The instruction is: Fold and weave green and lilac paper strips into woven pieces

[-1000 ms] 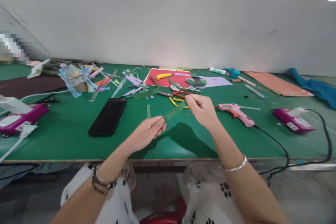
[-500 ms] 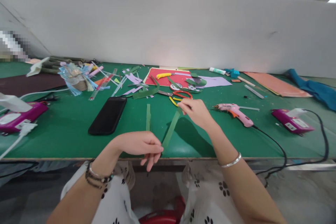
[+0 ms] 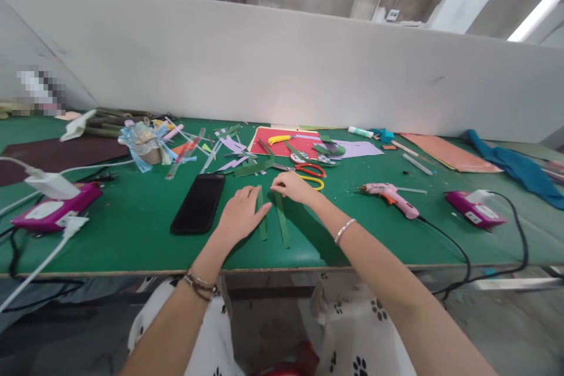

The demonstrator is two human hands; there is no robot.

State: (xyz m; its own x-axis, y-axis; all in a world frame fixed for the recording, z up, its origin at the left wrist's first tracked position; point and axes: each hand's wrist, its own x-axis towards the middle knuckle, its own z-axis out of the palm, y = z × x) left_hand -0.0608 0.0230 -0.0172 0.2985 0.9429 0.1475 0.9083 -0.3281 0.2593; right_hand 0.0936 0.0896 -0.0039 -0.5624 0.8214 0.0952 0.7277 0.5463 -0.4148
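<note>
Two narrow green paper strips are side by side near the table's front edge. My right hand (image 3: 294, 185) pinches the upper end of the right green paper strip (image 3: 282, 224), whose lower end points toward me. Low over the table, my left hand (image 3: 242, 211) has its thumb held apart from its fingers. Its fingertips and thumb are at the left green strip (image 3: 263, 229), partly covering it; whether they press on it I cannot tell. Just beyond my right hand are scissors with red handles (image 3: 314, 170) and a yellow-handled tool (image 3: 315, 182).
A black phone (image 3: 198, 204) lies left of my left hand. To the right are a pink glue gun (image 3: 392, 197) and a purple power strip (image 3: 474, 210); another purple power strip (image 3: 57, 208) is far left. Paper scraps (image 3: 233, 147) and red paper (image 3: 304, 144) lie behind.
My left hand has let go of the strip's lower end and moved forward to the left strip. My right hand has moved left with its strip, bringing it alongside the other. The view has tilted up.
</note>
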